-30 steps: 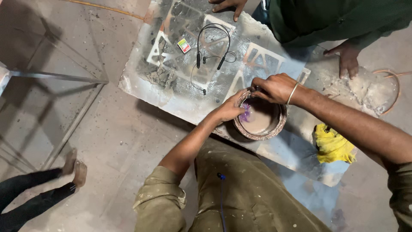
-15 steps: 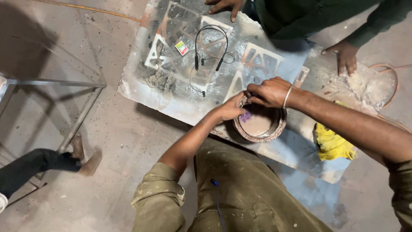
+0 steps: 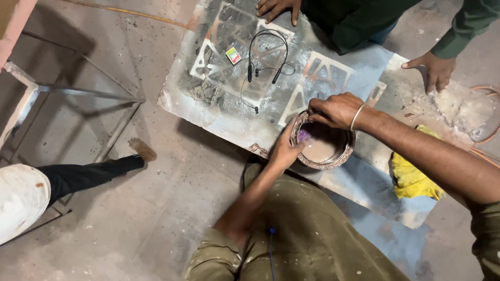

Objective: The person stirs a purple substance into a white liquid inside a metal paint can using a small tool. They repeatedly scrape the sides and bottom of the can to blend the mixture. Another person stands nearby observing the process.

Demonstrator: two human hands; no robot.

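Since the earlier frame, my hands had stayed at the bowl (image 3: 323, 140), and the leg in dark trousers (image 3: 88, 174) left of it had stretched out across the floor.

The bowl sat on the near edge of the paint-stained board (image 3: 250, 99), and by my judgement the mixing was only partly done: a pale, smooth liquid filled its bottom, while a purple lump (image 3: 304, 136) lay unblended at its left side.

My left hand (image 3: 285, 151) curled round the bowl's left rim, fingers half closed against it, thumb by the purple lump. My right hand (image 3: 336, 109) rested over the far rim, fingers bent downward; I could not tell whether they pinched anything.

A yellow cloth (image 3: 414, 174) lay right of the bowl, a black neckband earphone (image 3: 268, 54) beyond it, and another person's hand (image 3: 435, 70) pressed flat further right.
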